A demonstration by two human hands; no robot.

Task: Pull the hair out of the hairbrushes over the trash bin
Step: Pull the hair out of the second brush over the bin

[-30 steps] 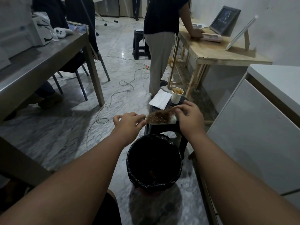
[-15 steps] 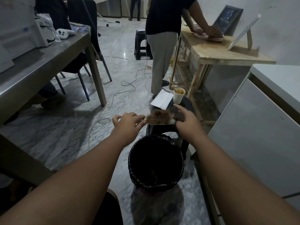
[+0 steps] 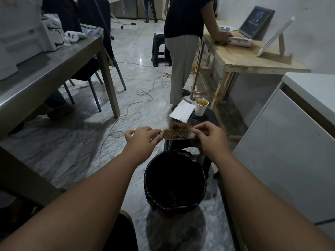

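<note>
A wooden hairbrush [image 3: 176, 134] matted with brown hair is held level in front of me, just beyond the far rim of the trash bin [image 3: 150, 192], a round bin lined with a black bag. My left hand [image 3: 143, 137] grips the brush's left end, which it hides. My right hand [image 3: 211, 137] pinches the hair at the brush's right end, and a tuft of hair sticks up from the bristles.
A black stool [image 3: 204, 118] behind the bin carries a paper cup [image 3: 201, 106] and a white paper [image 3: 181, 110]. A person [image 3: 183, 51] stands at a wooden table [image 3: 253, 62]. A steel table [image 3: 45, 69] is left, a white cabinet [image 3: 290, 142] right, cables [image 3: 137, 98] on the floor.
My right hand has shifted from covering the brush's right end to pinching the hair there, lifting a tuft. The standing person has moved their arm along the wooden table.
</note>
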